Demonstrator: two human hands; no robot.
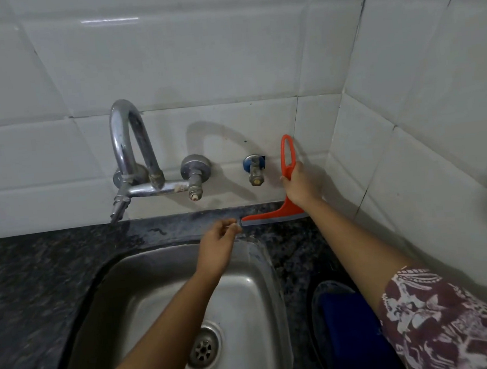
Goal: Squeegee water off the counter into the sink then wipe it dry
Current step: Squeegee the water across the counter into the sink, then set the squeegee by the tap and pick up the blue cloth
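An orange squeegee (280, 210) with a grey rubber blade stands on the dark granite counter (32, 279) behind the right back corner of the steel sink (239, 284). My right hand (303, 186) grips its looped handle, which points up along the tiled wall. My left hand (218, 247) reaches over the sink's back rim, and its fingertips pinch or touch the blade's left end. Wet streaks show on the counter strip behind the sink.
A chrome wall faucet (134, 161) arches over the sink's back left. A small tap with a blue collar (254, 168) sticks out of the wall beside the squeegee handle. A blue cloth (349, 328) lies on the counter right of the sink. Tiled walls meet in a corner at right.
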